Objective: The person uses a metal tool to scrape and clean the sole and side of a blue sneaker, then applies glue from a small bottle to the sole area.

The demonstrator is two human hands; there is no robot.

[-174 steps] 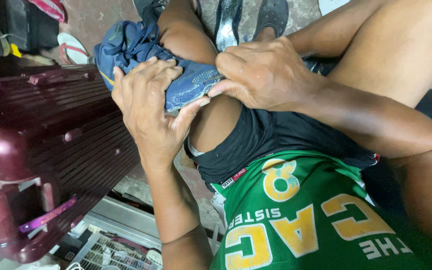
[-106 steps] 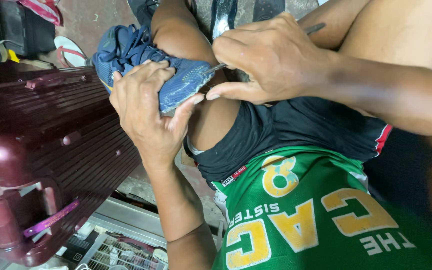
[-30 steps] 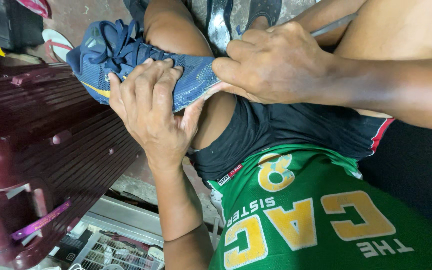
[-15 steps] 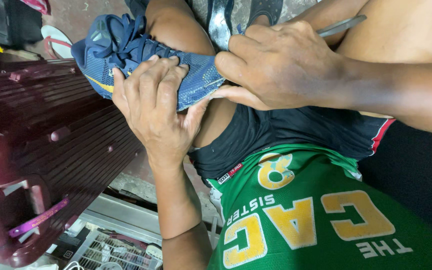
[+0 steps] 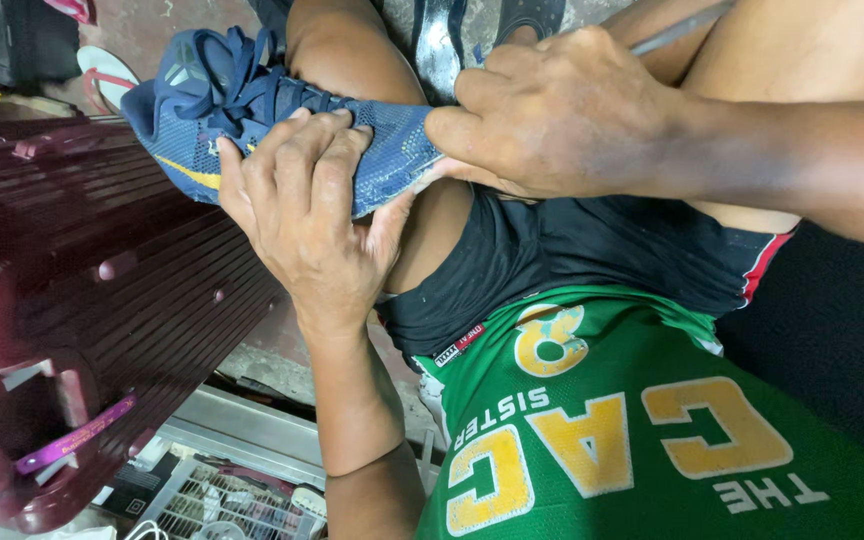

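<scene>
Shoe (image 5: 252,110) shifted leftward, left hand (image 5: 312,210) grip wrapped around

A blue mesh sports shoe with navy laces and a yellow side stripe (image 5: 252,110) rests on the person's bare thigh. The left hand (image 5: 307,215) clasps it from the side, fingers spread over the upper. The right hand (image 5: 562,110) presses at the heel end, its grip closed around a thin grey metal tool (image 5: 677,28) (only the shaft shows). A ribbed maroon hard-shell suitcase (image 5: 82,310) lies beside the knee.
</scene>
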